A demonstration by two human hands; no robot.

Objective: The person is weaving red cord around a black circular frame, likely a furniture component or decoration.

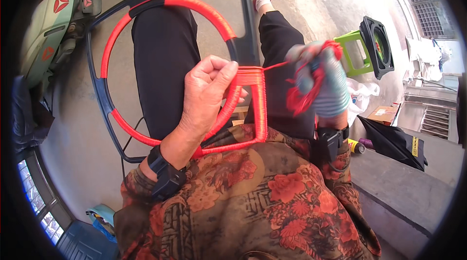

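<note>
A black frame (249,26) with rounded corners and an inner ring lies across my lap. Bright red-orange cord wraps much of the ring (203,11) and the near right corner (261,109); other stretches show bare black. My bare left hand (206,87) pinches the wrapped bar where ring and outer edge meet. From that spot a taut strand runs right to my right hand (318,78), which wears a striped grey-blue knit glove, blurred by motion. It is closed around a loose bundle of red cord (304,95), whose loops hang below the fingers.
On the right, a green stool (351,51) stands beside another black frame (377,48). Nearer are a white plastic bag (361,92), a cardboard box (384,113), a black umbrella-like item (396,143) and a grey ledge (389,187). A scooter (53,29) stands at left.
</note>
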